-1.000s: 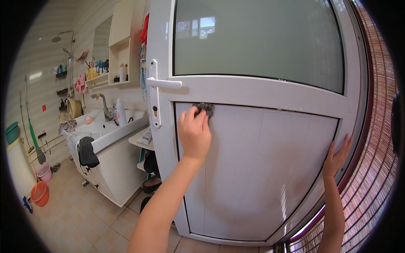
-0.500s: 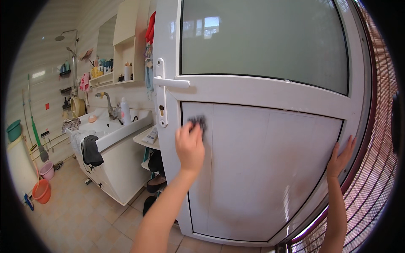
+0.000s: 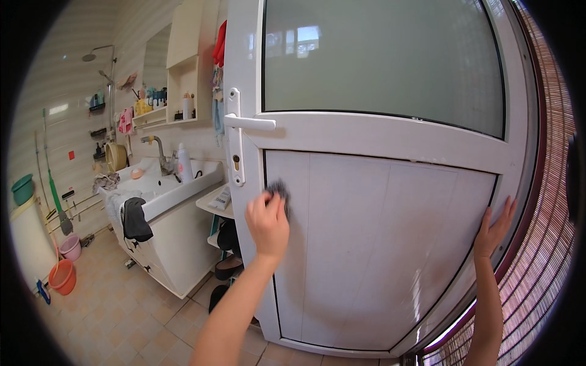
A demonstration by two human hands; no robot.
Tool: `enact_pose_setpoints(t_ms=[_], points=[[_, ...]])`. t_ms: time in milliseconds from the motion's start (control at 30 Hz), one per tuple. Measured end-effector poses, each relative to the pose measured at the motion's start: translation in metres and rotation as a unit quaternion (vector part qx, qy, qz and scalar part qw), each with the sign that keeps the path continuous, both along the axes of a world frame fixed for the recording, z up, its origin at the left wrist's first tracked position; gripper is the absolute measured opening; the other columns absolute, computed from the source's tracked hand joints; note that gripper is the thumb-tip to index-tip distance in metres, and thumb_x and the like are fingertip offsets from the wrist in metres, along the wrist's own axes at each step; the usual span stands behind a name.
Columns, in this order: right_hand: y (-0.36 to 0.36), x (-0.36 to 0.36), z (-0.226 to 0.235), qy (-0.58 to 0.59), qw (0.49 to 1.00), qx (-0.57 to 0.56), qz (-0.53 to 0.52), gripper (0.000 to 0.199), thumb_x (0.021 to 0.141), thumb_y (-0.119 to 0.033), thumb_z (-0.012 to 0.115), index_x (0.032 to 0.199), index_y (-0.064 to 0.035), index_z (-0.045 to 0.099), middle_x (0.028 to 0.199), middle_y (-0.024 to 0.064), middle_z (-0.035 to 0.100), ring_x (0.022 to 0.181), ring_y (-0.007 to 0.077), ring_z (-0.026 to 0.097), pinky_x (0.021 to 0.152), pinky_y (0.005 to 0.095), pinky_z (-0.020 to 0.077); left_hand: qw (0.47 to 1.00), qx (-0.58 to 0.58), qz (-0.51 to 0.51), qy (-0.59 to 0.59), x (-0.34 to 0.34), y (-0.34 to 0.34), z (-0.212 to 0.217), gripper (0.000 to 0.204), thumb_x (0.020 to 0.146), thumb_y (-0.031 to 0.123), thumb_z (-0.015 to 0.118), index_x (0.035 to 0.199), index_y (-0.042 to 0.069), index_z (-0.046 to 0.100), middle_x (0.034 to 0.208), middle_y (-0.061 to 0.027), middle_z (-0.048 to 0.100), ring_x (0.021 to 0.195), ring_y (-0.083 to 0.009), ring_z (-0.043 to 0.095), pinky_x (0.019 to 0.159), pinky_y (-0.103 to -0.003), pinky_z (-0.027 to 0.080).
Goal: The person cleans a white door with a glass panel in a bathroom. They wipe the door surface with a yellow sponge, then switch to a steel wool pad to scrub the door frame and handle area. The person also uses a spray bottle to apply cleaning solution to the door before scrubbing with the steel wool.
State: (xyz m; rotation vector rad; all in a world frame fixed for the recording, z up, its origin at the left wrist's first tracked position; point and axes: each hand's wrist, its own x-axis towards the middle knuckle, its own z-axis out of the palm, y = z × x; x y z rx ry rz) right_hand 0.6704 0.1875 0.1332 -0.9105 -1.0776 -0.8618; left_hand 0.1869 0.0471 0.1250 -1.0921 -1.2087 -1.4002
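My left hand (image 3: 267,227) is closed around a dark grey scouring pad (image 3: 278,189), blurred at its edges. The pad is against the upper left of the white lower panel (image 3: 366,256) of a door, just below and right of its lock plate. On the door's right frame, my right hand (image 3: 494,229) lies with fingers stretched out, holding nothing. The white lever handle (image 3: 251,123) sits above my left hand. Frosted glass (image 3: 378,55) fills the upper part of the door.
Left of the door stand a white washbasin (image 3: 183,198) with a dark cloth (image 3: 135,219) over its edge, and a shelf with shoes (image 3: 229,266). Buckets, one orange (image 3: 62,277), stand on the tiled floor at far left. A slatted blind (image 3: 543,274) hangs at right.
My left hand has moved a little down and to the left over the panel, with the scouring pad in it. My right hand stays on the door frame.
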Motion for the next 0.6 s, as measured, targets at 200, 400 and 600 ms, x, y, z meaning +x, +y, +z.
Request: enact_pose_setpoints(t_ms=[200,400,600], points=[[-0.001,0.003,-0.002,0.000,1.000,-0.003,0.003,0.058,0.096,-0.024,0.056,0.146,-0.0030,0.037,0.154,0.0210,0.028,0.142,0.0352,0.030,0.114,0.0438,0.0246,0.998,0.054,0.039,-0.013,0.003,0.016,0.042,0.013,0.081,0.006,0.069,0.094,0.001,0.070,0.098,-0.0088,0.062,0.090,-0.0294,0.055,0.082,-0.040,0.043],[-0.005,-0.004,0.002,0.006,1.000,-0.007,0.005,0.057,0.095,-0.024,0.056,0.145,-0.0022,0.038,0.153,0.0220,0.029,0.141,0.0365,0.030,0.114,0.0445,0.0250,0.999,-0.037,0.019,-0.022,0.003,-0.006,-0.077,0.015,0.078,0.002,0.071,0.092,0.000,0.069,0.097,-0.0116,0.061,0.087,-0.0308,0.055,0.079,-0.041,0.043],[0.001,0.008,-0.003,-0.005,1.000,-0.003,-0.005,0.060,0.094,-0.026,0.057,0.145,-0.0020,0.038,0.153,0.0231,0.030,0.141,0.0373,0.031,0.113,0.0453,0.0256,0.998,0.044,-0.038,0.003,0.014,0.021,0.034,0.019,0.082,0.000,0.067,0.100,-0.003,0.068,0.102,-0.0134,0.059,0.092,-0.0314,0.054,0.080,-0.039,0.046]])
